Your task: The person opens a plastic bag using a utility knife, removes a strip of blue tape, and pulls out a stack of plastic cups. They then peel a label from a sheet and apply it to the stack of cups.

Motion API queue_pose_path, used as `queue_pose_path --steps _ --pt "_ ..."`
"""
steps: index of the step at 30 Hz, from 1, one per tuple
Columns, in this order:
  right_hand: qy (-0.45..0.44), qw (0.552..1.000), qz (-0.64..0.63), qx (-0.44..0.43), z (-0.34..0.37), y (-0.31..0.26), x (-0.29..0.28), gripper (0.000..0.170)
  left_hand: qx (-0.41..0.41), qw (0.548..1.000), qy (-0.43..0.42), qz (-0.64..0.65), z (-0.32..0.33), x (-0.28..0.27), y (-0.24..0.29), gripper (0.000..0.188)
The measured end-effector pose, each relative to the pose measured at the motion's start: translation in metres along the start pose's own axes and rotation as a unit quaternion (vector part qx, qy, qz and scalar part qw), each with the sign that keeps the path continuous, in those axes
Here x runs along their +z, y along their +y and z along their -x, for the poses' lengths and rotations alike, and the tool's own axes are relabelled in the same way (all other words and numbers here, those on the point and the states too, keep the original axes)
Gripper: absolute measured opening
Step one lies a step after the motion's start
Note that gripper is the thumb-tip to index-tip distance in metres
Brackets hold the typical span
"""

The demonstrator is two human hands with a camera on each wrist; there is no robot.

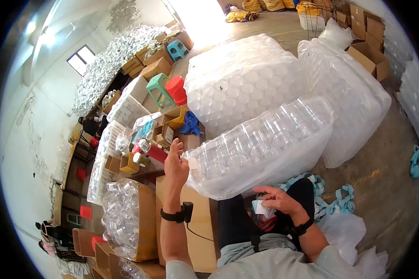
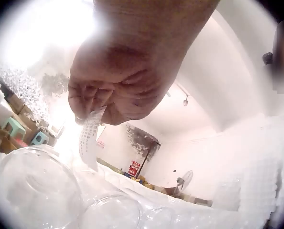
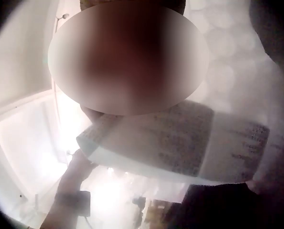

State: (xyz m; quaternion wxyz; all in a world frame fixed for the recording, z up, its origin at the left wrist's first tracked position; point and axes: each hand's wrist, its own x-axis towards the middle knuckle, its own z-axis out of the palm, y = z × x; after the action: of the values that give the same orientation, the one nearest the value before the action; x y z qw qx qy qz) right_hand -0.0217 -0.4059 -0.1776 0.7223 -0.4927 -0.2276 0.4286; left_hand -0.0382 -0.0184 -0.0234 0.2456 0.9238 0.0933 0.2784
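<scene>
My left hand (image 1: 176, 169) is raised at the near left end of a plastic-wrapped row of clear jars (image 1: 237, 146). In the left wrist view its fingers pinch a curved white printed label (image 2: 89, 138) above the round jar tops (image 2: 39, 186). Over the lap, my right hand (image 1: 280, 202) holds white and pale blue label sheets (image 1: 262, 208). The right wrist view shows the printed strip (image 3: 180, 143) stretching below that hand, which is blurred there.
A box of clear jars (image 1: 121, 216) stands at the left, beside a closed carton (image 1: 195, 223). Large wrapped jar packs (image 1: 246, 79) lie ahead. Pale blue strips (image 1: 337, 202) and clear plastic bags (image 1: 342, 232) are on the floor at the right.
</scene>
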Motion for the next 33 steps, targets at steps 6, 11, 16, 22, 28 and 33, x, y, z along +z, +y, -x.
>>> queue_pose_path --steps 6,11,16,22,28,33 --pt "0.024 1.000 -0.010 0.004 0.004 -0.006 -0.010 0.064 0.004 0.999 -0.028 -0.045 -0.014 0.028 -0.005 0.081" --pt "0.038 0.999 -0.018 -0.019 0.007 -0.002 -0.012 0.062 0.000 0.998 -0.057 0.007 -0.022 0.056 0.003 0.078" --pt "0.041 0.999 -0.009 -0.029 0.011 -0.004 -0.009 0.062 0.011 0.997 -0.059 0.048 -0.018 0.086 0.033 0.072" --pt "0.042 0.994 0.094 -0.040 0.018 -0.023 -0.007 0.065 0.065 0.966 -0.086 0.235 0.065 0.082 0.106 0.047" --pt "0.027 0.975 0.214 -0.045 0.006 -0.052 0.000 0.074 -0.134 0.816 -0.182 0.532 0.167 0.124 0.103 0.056" --pt "-0.001 0.986 0.166 -0.026 -0.007 -0.046 0.012 0.078 -0.155 0.807 -0.244 0.515 0.170 0.108 0.091 0.065"
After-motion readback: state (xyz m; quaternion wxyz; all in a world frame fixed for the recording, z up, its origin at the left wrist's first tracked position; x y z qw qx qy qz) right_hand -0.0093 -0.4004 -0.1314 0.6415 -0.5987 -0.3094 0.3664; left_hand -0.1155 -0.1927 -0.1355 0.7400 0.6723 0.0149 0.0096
